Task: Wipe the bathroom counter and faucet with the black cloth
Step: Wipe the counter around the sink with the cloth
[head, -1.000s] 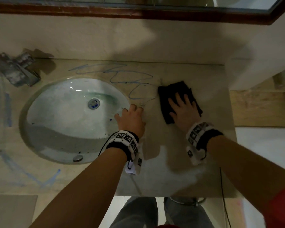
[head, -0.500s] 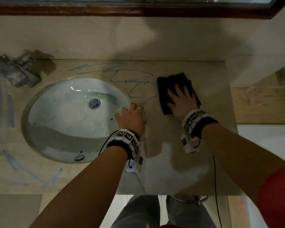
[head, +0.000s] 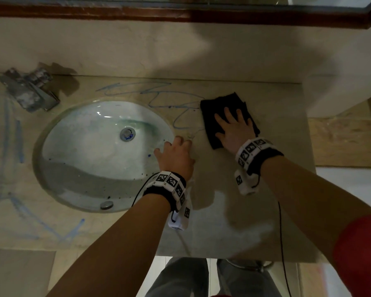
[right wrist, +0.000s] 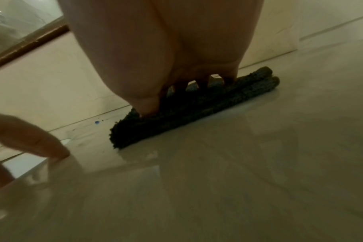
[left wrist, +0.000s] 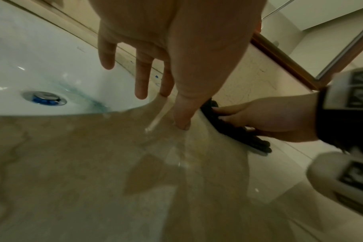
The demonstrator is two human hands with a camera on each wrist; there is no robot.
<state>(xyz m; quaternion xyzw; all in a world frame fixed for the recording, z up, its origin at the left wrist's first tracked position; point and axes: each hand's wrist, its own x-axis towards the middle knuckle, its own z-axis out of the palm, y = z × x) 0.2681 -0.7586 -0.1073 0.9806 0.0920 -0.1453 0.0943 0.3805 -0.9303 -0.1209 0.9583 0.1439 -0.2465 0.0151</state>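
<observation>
- The counter (head: 223, 228) was a smooth, glossy beige stone slab with faint veining; the stretch nearest the person, below both wrists, reflected light like a wet or polished surface.
- The left hand (head: 176, 157) rested on the counter at the right rim of the sink, palm down. Its fingers (left wrist: 142, 78) were spread and nearly straight, holding nothing; some reached out past the basin edge, while the thumb tip touched the stone.
- The sink (head: 58, 133) lay just left of that hand: an oval, white, glazed basin set under the counter, with a round metal drain (head: 127, 133), a bluish-green streak and dark specks.
- The right hand (head: 234, 131) lay flat on the black cloth (head: 220, 103), just right of and beyond the left hand. Fingers were spread and extended, pressing down without curling round the fabric.
- The black cloth was folded into a thick, roughly rectangular pad of nubby, looped pile, lying flat on the stone; the wrist view showed stacked layers at its edge.
- Blue scribble marks (head: 159, 97) ran over the counter left of the cloth, behind the sink.
- The faucet (head: 28, 93), a blocky, dull, spotted metal fitting, stood far left of both hands, at the back wall.
- A wood-framed mirror (head: 180, 13) hung beyond.
</observation>
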